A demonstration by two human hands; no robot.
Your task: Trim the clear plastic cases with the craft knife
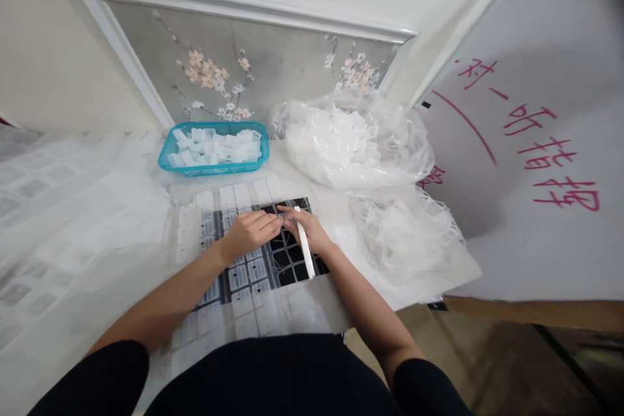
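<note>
My left hand (253, 232) is closed, its fingertips pinched together and meeting those of my right hand. Whatever lies between these fingertips is too small to make out. A narrow white strip (305, 248) sticks out of my right hand (312, 231), slanting down toward my body. Both hands are over a black gridded sheet (287, 257) with square cells. Clear plastic pieces (238, 277) lie in rows on the sheet's left part, partly hidden by my left hand and forearm.
A blue basket (214, 170) of small translucent pieces stands behind the sheet. To its right lies a clear plastic bag (404, 156) of similar white pieces. Tangled white strips (414, 227) are heaped on the right. Translucent sheeting (88, 234) covers the left. A whiteboard (536, 130) borders the right side.
</note>
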